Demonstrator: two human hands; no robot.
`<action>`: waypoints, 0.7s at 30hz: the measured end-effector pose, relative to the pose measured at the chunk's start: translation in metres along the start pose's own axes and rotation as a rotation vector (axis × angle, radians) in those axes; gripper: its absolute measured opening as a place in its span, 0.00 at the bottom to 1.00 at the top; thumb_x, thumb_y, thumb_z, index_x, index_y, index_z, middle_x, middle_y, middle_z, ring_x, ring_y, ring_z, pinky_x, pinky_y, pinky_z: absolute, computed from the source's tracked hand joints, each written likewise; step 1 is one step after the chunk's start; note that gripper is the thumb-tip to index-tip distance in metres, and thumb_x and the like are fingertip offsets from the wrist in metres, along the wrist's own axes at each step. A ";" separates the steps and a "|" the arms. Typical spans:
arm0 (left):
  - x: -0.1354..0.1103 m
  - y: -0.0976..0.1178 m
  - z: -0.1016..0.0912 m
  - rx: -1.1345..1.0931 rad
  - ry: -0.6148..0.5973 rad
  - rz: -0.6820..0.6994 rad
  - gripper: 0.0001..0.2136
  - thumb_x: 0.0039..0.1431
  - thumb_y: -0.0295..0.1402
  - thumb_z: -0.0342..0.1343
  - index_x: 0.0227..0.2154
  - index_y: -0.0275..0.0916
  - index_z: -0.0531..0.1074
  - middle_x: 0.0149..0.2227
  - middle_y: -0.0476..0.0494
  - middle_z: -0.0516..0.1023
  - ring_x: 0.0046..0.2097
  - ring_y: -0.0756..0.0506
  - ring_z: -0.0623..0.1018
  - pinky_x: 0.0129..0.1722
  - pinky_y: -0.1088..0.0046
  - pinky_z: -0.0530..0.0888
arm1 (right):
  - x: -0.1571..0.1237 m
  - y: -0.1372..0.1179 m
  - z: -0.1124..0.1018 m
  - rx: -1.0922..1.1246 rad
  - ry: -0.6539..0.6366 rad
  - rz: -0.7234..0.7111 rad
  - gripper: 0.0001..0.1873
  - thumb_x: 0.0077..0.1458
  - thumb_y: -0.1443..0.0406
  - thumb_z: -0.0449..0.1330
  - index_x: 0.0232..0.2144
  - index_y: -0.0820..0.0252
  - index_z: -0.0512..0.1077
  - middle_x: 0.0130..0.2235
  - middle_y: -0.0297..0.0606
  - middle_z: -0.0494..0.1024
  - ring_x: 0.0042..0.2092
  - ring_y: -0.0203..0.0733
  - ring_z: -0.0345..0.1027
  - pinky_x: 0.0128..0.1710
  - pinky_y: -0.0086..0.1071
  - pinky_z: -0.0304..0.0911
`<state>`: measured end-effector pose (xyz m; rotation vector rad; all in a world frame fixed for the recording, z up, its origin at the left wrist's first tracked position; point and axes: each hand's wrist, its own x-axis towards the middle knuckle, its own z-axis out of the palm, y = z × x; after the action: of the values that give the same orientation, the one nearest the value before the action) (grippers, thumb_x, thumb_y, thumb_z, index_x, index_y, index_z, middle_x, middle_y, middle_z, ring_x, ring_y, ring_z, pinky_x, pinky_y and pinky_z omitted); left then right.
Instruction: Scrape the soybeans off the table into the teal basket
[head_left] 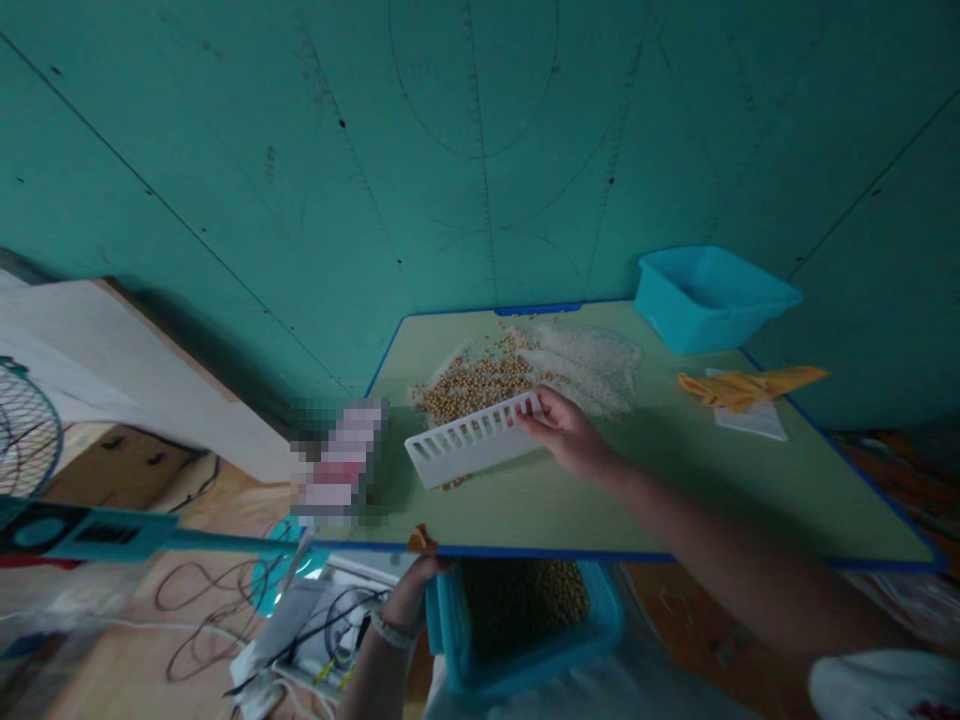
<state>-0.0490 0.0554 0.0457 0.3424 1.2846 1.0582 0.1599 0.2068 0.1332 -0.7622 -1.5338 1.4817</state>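
My right hand (562,425) is closed on the right end of a white slotted plastic strip (476,455), tilted over the table. Just beyond the strip lies a spread of round tan beans (480,375), beside a pile of fine white grains (589,365). A few beans lie under the strip's near edge. Below the table's front edge, a teal bin (525,685) with beans inside rests by my lap. My left hand (412,598) grips the bin's left rim; its fingertips are partly hidden. A small orange-brown piece (422,540) is at the table edge above it.
The green table (637,510) has blue edging and stands against a teal wall. At its back right is another teal tub (712,300), near an orange cloth (750,388) on a white sheet. A blurred box (345,460) stands left; a fan (75,530) and cables lie further left.
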 end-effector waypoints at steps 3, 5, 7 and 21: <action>-0.003 0.004 -0.005 0.003 0.016 -0.003 0.08 0.27 0.28 0.61 0.18 0.39 0.77 0.24 0.45 0.81 0.43 0.33 0.75 0.47 0.58 0.66 | -0.001 -0.001 -0.003 -0.006 0.002 0.008 0.06 0.49 0.62 0.57 0.31 0.56 0.64 0.33 0.33 0.72 0.36 0.37 0.66 0.38 0.34 0.60; -0.004 0.005 -0.006 0.003 0.020 -0.007 0.08 0.27 0.29 0.61 0.19 0.39 0.77 0.25 0.45 0.81 0.42 0.34 0.76 0.47 0.58 0.66 | -0.002 -0.002 -0.005 -0.010 0.002 0.019 0.06 0.48 0.62 0.57 0.30 0.56 0.64 0.33 0.33 0.72 0.36 0.37 0.65 0.38 0.34 0.60; -0.004 0.004 -0.007 0.006 0.012 -0.020 0.08 0.28 0.29 0.61 0.20 0.39 0.77 0.24 0.44 0.81 0.41 0.33 0.76 0.45 0.56 0.67 | -0.002 -0.003 -0.007 0.009 -0.006 0.030 0.07 0.47 0.62 0.58 0.30 0.57 0.64 0.32 0.33 0.71 0.35 0.37 0.65 0.37 0.34 0.60; 0.000 0.000 -0.005 -0.044 0.012 0.002 0.09 0.28 0.27 0.60 0.20 0.39 0.77 0.25 0.46 0.82 0.44 0.34 0.75 0.48 0.58 0.65 | -0.004 -0.006 -0.006 0.071 -0.029 0.093 0.08 0.45 0.62 0.59 0.28 0.57 0.64 0.30 0.31 0.69 0.33 0.35 0.63 0.36 0.32 0.58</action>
<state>-0.0531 0.0540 0.0439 0.3050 1.2700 1.0902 0.1682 0.2052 0.1381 -0.7828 -1.4763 1.6130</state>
